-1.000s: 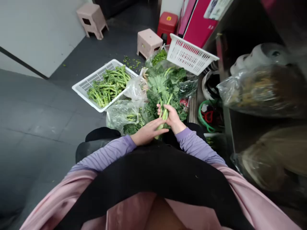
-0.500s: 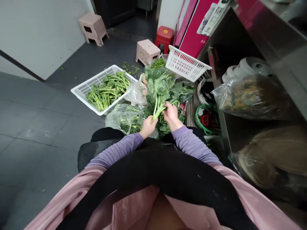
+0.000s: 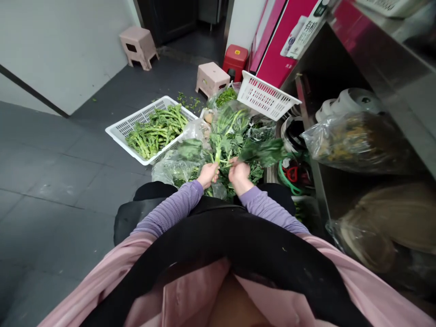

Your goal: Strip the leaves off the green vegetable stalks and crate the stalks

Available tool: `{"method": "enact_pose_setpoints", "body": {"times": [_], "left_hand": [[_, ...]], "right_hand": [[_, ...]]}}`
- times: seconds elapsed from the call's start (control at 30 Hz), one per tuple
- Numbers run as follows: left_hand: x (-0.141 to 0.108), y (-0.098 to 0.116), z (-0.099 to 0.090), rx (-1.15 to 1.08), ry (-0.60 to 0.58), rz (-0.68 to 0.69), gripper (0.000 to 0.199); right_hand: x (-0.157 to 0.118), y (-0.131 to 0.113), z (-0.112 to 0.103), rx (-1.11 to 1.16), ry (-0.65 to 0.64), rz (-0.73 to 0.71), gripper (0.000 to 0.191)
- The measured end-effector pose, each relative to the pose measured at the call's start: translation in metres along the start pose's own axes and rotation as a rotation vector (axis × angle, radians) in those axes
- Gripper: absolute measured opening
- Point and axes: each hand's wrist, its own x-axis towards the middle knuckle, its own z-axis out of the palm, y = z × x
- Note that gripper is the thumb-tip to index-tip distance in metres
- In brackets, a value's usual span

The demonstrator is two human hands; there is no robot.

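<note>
The left hand (image 3: 208, 175) is clenched round the lower part of a thick pale-green vegetable stalk (image 3: 217, 154), which rises from the fist and points away from the body. The right hand (image 3: 239, 172), just beside it, grips the stem end of a broad dark-green leaf (image 3: 267, 152), blurred and spread out to the right of the fingers. A thin green stem spans the gap between the two hands; whether the leaf is joined to the stalk cannot be told.

Beneath and beyond both hands lies a heap of loose dark-green leaves (image 3: 257, 172). A crumpled clear plastic bag (image 3: 165, 168) with greens inside sits just left of the left hand. Farther out to the left, a shallow white perforated plastic basket (image 3: 117, 132) on the dark grey tiled floor (image 3: 81, 159) holds a pile of bare green stalks (image 3: 155, 129). Beyond the leaves, ahead and to the right, a second white slotted plastic basket (image 3: 267, 97) stands tilted
</note>
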Motion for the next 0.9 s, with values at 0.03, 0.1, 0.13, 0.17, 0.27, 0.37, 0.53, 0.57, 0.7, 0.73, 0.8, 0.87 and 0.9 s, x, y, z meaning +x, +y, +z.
{"method": "enact_pose_setpoints", "body": {"times": [0.03,0.1,0.13,0.17,0.27,0.37,0.53,0.57,0.7,0.73,0.8,0.87,0.9], "left_hand": [[-0.001,0.003,-0.004,-0.029,-0.107,-0.039,0.026],[-0.008,0.008,-0.01,-0.09,-0.363,-0.146,0.032],[-0.013,0.012,-0.012,-0.121,-0.477,-0.198,0.034],[-0.018,0.015,-0.014,-0.158,-0.564,-0.238,0.036],[-0.034,0.021,-0.015,-0.313,-0.673,-0.246,0.04],[-0.042,0.021,-0.014,-0.369,-0.701,-0.202,0.045],[-0.04,0.009,-0.013,-0.246,-0.842,-0.224,0.045],[-0.039,0.007,-0.013,-0.211,-0.861,-0.235,0.045],[-0.039,0.0,-0.007,-0.046,-0.652,-0.101,0.039],[-0.039,-0.002,-0.004,0.006,-0.491,-0.017,0.035],[-0.036,-0.006,0.002,0.097,-0.13,0.133,0.03],[-0.03,-0.007,0.007,0.123,0.093,0.177,0.027],[-0.026,-0.007,0.008,0.089,0.116,0.152,0.026]], "right_hand": [[0.006,-0.011,-0.007,0.071,0.0,0.023,0.025],[0.019,-0.034,-0.022,0.255,0.019,0.087,0.028],[0.024,-0.045,-0.03,0.335,0.002,0.136,0.029],[0.028,-0.055,-0.038,0.397,-0.016,0.172,0.029],[0.033,-0.072,-0.057,0.452,-0.069,0.193,0.027],[0.026,-0.072,-0.06,0.41,-0.235,0.305,0.018],[0.011,-0.053,-0.03,0.307,-0.426,0.383,0.032],[0.011,-0.051,-0.024,0.292,-0.401,0.364,0.029],[0.017,-0.049,-0.006,0.26,-0.21,0.228,0.01],[0.018,-0.049,-0.003,0.26,-0.153,0.172,0.01],[0.019,-0.043,0.001,0.261,-0.039,0.068,0.011],[0.014,-0.032,0.006,0.253,0.074,-0.026,0.012],[0.009,-0.025,0.008,0.238,0.114,-0.073,0.013]]}}
